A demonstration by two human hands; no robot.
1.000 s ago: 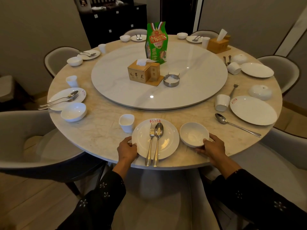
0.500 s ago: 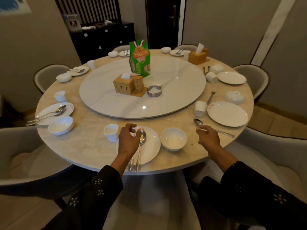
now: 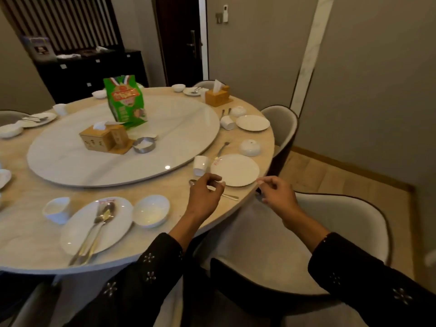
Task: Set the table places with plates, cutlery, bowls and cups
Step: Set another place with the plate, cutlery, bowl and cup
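Note:
An empty white plate (image 3: 236, 169) lies at the table's right edge. A cup (image 3: 200, 165) sits at its left, a fork (image 3: 223, 148) beyond it and an upturned bowl (image 3: 250, 147) at the far right. My left hand (image 3: 205, 192) hovers with loosely curled fingers over a spoon (image 3: 232, 197) lying in front of that plate. My right hand (image 3: 276, 192) is at the table edge, fingertips close to the plate's near rim, holding nothing. To the left is a set place: a plate (image 3: 77, 230) carrying a fork and a spoon, a bowl (image 3: 151, 210) and a cup (image 3: 56, 208).
The round turntable (image 3: 70, 166) carries a green bag (image 3: 125, 100), a wooden tissue box (image 3: 103, 138) and a metal dish (image 3: 144, 145). A grey chair (image 3: 330, 227) stands under my right arm, and another chair (image 3: 280, 123) is further back. A second tissue box (image 3: 217, 95) sits at the far rim.
My view and both hands have moved right, from the near plate and bowl to the neighbouring place. My left hand let go of the near plate's cutlery.

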